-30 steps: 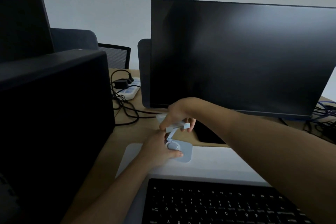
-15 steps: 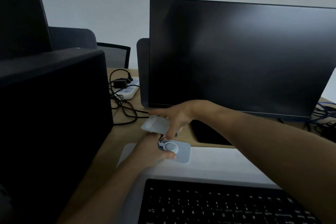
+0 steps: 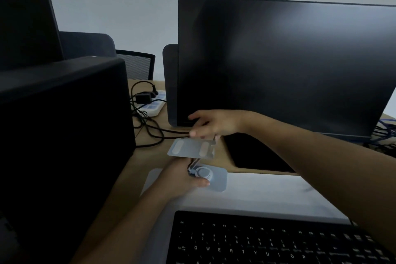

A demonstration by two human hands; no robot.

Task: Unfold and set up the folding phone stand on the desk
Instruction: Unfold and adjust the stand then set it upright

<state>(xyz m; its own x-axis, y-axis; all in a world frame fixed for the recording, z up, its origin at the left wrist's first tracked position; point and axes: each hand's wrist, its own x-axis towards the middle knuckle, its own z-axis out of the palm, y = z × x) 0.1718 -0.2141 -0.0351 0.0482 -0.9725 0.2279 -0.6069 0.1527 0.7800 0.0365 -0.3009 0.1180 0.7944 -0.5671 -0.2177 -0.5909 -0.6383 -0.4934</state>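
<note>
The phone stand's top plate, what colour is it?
Pale silver-grey, with two lighter oval pads; the phone stand shows only in the head view.

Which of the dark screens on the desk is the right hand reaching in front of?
The large monitor straight ahead: the right hand overlaps its lower left corner. The other dark screens stand far left, clear of both hands.

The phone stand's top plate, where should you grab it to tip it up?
Probably by its far edge, coming from above and behind, as the right hand does. The top plate is thin, flat and tilted, hinged near its front to a short arm on the base, so the far edge gives the most leverage. The left hand pins the base down.
</note>
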